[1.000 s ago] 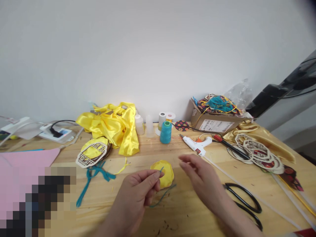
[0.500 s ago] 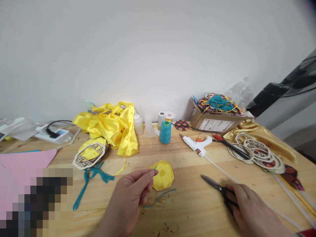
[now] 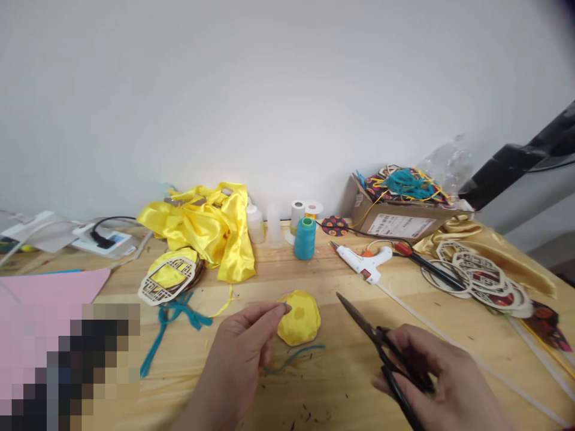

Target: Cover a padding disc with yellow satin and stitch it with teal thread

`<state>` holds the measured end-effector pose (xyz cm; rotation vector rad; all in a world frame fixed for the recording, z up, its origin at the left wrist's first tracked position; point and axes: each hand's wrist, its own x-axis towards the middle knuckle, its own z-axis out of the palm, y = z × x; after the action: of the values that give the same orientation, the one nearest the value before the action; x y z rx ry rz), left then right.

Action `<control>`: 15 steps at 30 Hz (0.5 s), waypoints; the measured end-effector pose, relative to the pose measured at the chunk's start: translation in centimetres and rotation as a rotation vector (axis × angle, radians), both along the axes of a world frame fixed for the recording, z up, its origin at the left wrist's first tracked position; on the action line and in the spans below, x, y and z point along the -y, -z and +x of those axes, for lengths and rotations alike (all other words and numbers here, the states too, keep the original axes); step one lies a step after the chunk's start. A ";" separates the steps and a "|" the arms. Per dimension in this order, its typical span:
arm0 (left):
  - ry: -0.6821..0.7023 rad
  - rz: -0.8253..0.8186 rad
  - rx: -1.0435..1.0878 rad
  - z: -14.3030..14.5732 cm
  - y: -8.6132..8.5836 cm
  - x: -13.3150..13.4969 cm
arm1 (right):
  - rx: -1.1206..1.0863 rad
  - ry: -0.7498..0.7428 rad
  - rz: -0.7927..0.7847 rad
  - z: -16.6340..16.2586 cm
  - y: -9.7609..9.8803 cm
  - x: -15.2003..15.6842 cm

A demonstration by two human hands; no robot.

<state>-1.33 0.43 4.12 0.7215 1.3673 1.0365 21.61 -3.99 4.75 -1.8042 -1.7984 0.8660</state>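
My left hand pinches the end of a teal thread between thumb and forefinger, just left of a small round yellow fabric pad lying on the wooden table. The thread trails down onto the table below the pad. My right hand grips black scissors by the handles. Their closed blades point up and left toward the pad, a short way from it.
Yellow satin cloth, a cut-out wooden frame, a teal thread spool, a white glue gun, a cardboard box of trimmings, stacked wooden ornaments and a pink sheet surround the work spot.
My right hand went right to the scissors lying on the table, took them up and brought them left toward the pad. My left hand kept its pinch on the thread.
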 end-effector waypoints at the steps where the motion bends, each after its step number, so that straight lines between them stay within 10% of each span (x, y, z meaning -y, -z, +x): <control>1: 0.000 0.002 -0.008 0.0 -0.1 0.0 | -0.111 -0.031 -0.115 -0.5 -0.1 -0.3; 6: -0.034 0.004 0.035 -0.5 -0.6 -0.6 | -0.600 -0.137 -0.460 -1.7 0.0 -2.5; 15: -0.014 0.094 0.087 -0.6 -2.6 -0.8 | -1.196 -0.194 -0.469 -5.9 0.5 -7.6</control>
<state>-1.89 1.24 6.72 0.7285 1.2573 1.1365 15.76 3.56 4.22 -0.8623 -0.9874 1.9915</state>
